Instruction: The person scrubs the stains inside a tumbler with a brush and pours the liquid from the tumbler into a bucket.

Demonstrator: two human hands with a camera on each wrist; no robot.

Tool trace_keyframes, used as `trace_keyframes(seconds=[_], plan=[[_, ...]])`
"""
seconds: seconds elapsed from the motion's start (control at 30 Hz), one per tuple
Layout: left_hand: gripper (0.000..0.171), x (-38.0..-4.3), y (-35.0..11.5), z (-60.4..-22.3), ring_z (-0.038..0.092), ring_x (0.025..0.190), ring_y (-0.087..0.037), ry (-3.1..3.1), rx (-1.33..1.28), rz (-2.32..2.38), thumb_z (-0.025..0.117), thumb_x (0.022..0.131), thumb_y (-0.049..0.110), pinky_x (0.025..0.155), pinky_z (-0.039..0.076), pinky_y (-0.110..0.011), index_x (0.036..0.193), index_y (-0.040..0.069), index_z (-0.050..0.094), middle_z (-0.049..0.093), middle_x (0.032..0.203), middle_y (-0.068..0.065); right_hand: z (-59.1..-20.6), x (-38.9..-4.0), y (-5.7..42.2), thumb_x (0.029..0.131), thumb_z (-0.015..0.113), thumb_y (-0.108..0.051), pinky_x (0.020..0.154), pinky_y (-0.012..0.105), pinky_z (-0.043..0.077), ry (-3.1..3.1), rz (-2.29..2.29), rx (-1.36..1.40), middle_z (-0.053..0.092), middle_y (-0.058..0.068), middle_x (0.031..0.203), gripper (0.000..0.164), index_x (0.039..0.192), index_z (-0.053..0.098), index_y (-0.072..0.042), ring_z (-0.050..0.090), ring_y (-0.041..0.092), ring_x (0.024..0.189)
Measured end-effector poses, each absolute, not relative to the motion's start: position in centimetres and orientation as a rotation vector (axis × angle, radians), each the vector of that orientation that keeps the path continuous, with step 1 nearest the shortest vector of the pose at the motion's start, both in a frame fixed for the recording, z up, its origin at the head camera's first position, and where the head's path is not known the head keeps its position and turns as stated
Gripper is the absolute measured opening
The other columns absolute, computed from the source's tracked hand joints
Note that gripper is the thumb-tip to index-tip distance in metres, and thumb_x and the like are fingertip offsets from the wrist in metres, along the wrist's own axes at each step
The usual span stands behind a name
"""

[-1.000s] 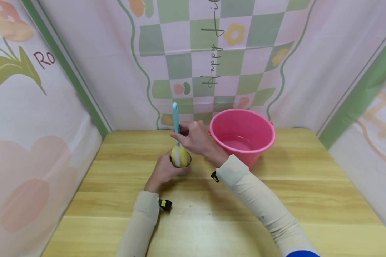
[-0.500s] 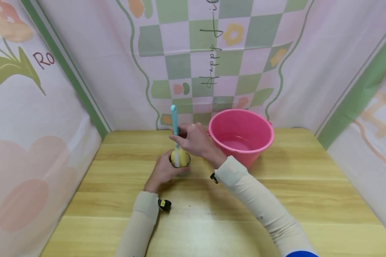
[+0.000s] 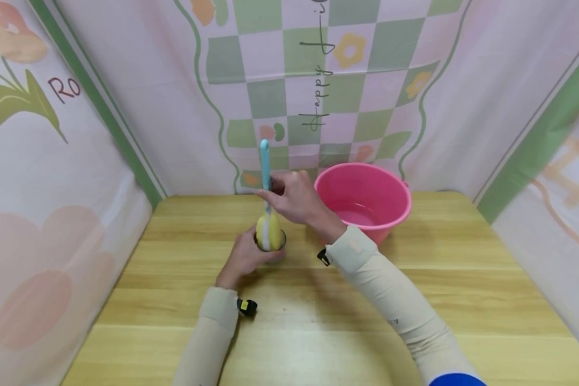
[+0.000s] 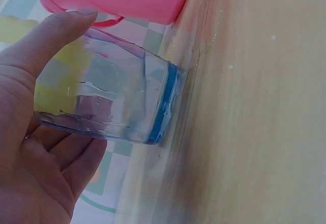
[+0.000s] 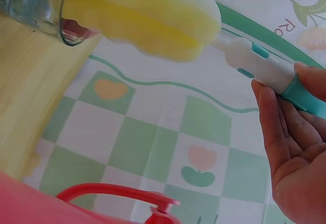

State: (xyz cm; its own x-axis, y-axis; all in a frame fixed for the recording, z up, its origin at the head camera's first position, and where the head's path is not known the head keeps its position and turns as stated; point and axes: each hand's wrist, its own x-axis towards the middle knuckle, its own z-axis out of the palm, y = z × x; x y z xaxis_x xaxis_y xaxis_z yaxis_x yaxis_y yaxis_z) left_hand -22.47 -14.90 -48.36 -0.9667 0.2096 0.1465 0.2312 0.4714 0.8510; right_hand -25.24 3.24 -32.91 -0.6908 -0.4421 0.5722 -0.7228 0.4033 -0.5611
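Observation:
A clear drinking glass [image 4: 117, 91] with water drops on it and a blue-looking base stands on the table. My left hand [image 3: 247, 253] grips it round the upper part, thumb on one side and fingers on the other. With its thumb and fingers my right hand [image 3: 294, 197] holds the turquoise and white handle of a sponge bottle brush [image 5: 260, 63]. The brush's yellow and white sponge head [image 5: 147, 20] is partly inside the glass mouth, and much of it sticks out above the rim. The handle points up, nearly upright in the head view.
Right of the hands stands a pink bucket [image 3: 366, 228] with some water in it. Its red-pink handle [image 5: 109, 188] hangs near the right hand. The wooden table [image 3: 280, 332] bears wet marks by the glass. Patterned cloth [image 3: 173, 96] hangs behind and at both sides.
The right hand and brush first sank slightly, then rose, so more of the sponge now shows above the rim. My left hand and the glass have stayed in place.

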Motion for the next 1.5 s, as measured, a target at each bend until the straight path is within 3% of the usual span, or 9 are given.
trace_keyframes(seconds=[0.2, 0.47, 0.7, 0.9, 1.27, 1.5], plan=[[0.059, -22.4, -14.9, -48.3, 0.064, 0.092, -0.020, -2.686, -0.393, -1.566, 0.097, 0.076, 0.034, 0.085, 0.053, -0.038, 0.123, 0.017, 0.066, 0.071, 0.101, -0.001, -33.5, -25.0, 3.1, 0.097, 0.078, -0.022, 0.063, 0.026, 0.060, -2.400, 1.170, 0.991, 0.081, 0.004, 0.081, 0.016, 0.091, 0.078, -0.008, 0.075, 0.011, 0.069], [0.074, -22.4, -14.9, -48.3, 0.066, 0.100, -0.020, -2.694, -0.385, -1.554, 0.097, 0.076, 0.037, 0.088, 0.054, -0.038, 0.138, 0.016, 0.063, 0.074, 0.115, 0.000, -35.3, -24.9, 3.3, 0.098, 0.077, -0.025, 0.062, 0.023, 0.058, -2.482, 1.178, 0.970, 0.081, 0.003, 0.082, 0.019, 0.087, 0.076, -0.010, 0.075, 0.009, 0.071], [0.063, -22.3, -14.7, -48.2, 0.067, 0.098, -0.020, -2.689, -0.380, -1.594, 0.097, 0.077, 0.034, 0.090, 0.055, -0.042, 0.128, 0.016, 0.065, 0.074, 0.107, 0.000, -33.3, -25.0, 3.9, 0.096, 0.080, -0.018, 0.064, 0.027, 0.061, -2.386, 1.199, 1.017, 0.081, 0.007, 0.082, 0.014, 0.095, 0.080, -0.004, 0.076, 0.013, 0.070], [0.067, -22.4, -14.8, -48.3, 0.069, 0.103, -0.019, -2.685, -0.373, -1.598, 0.097, 0.076, 0.036, 0.094, 0.056, -0.043, 0.131, 0.016, 0.064, 0.074, 0.111, 0.001, -32.4, -25.1, 4.1, 0.096, 0.079, -0.018, 0.065, 0.028, 0.061, -2.385, 1.201, 1.028, 0.080, 0.006, 0.082, 0.013, 0.095, 0.079, -0.005, 0.076, 0.013, 0.070], [0.073, -22.3, -14.9, -48.3, 0.068, 0.111, -0.020, -2.694, -0.383, -1.582, 0.096, 0.077, 0.037, 0.099, 0.056, -0.045, 0.139, 0.015, 0.062, 0.073, 0.124, -0.001, -34.9, -25.4, 3.7, 0.099, 0.077, -0.025, 0.060, 0.023, 0.056, -2.494, 1.143, 1.004, 0.081, 0.004, 0.082, 0.018, 0.092, 0.079, -0.008, 0.073, 0.008, 0.069], [0.069, -22.4, -14.9, -48.3, 0.069, 0.105, -0.020, -2.685, -0.380, -1.591, 0.097, 0.077, 0.036, 0.096, 0.056, -0.044, 0.134, 0.015, 0.063, 0.074, 0.117, 0.000, -33.2, -25.4, 4.1, 0.097, 0.079, -0.020, 0.065, 0.027, 0.062, -2.407, 1.170, 1.043, 0.081, 0.006, 0.082, 0.016, 0.094, 0.079, -0.005, 0.077, 0.012, 0.071]])
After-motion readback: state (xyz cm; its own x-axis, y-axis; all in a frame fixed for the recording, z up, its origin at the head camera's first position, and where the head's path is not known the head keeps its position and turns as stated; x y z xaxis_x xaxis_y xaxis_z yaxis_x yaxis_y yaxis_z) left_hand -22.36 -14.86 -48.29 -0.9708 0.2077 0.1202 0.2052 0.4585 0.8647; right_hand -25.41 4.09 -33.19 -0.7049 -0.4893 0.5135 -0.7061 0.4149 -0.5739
